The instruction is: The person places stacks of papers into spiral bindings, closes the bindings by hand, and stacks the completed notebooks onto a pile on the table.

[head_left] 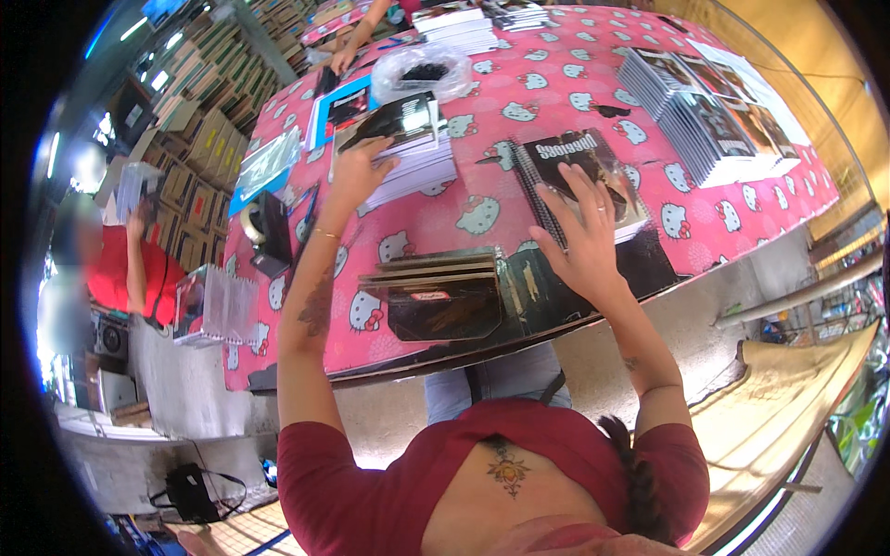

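Notebooks are the goods in hand: a white-edged stack lies on the pink patterned table toward its left, and a single spiral-bound notebook with a dark glossy cover lies right of centre. Left hand rests on the near left corner of the stack, fingers curled over its edge and gripping the top copy, which sits tilted. Right hand is spread flat, fingers released, pressing on the near edge of the spiral-bound notebook without closing on it. Judged risk: the tilted top copy could slide off the stack if the grip slackens, and the glossy cover could slip under an open palm. At far left a tape dispenser stands at the table edge, with blue-backed sheets just beyond it; a seated person in red works apart from the table there. Between the hands, at the near edge, a pile of dark covers crowds the space and would obstruct anything drawn toward the body. Behind the stack lies a clear plastic bag. To the right, fanned rows of printed booklets occupy the table. Another person's hand works at the far edge.
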